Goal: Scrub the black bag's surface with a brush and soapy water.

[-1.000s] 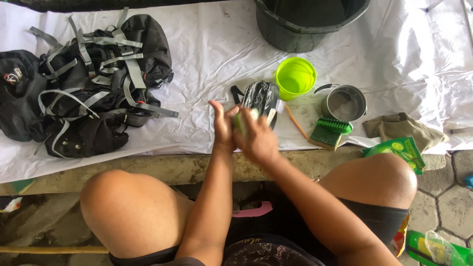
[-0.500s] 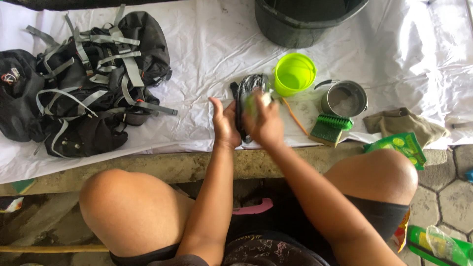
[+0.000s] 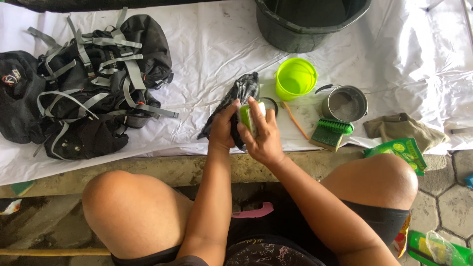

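Far left: black backpack [image 3: 84,83] with grey straps, flat on white sheet [image 3: 207,44]. Centre: left hand [image 3: 222,129] closed around dark cloth [image 3: 240,93], lifted slightly off sheet near front edge. Right hand [image 3: 263,135] gripping green-white brush [image 3: 248,117], pressed against cloth. Right of hands: green cup [image 3: 295,79], metal pot [image 3: 345,103], green scrub brush [image 3: 331,133], green packet [image 3: 401,150].

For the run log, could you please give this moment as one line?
left hand: holds dark cloth | right hand: holds green brush on cloth | nearby: backpack
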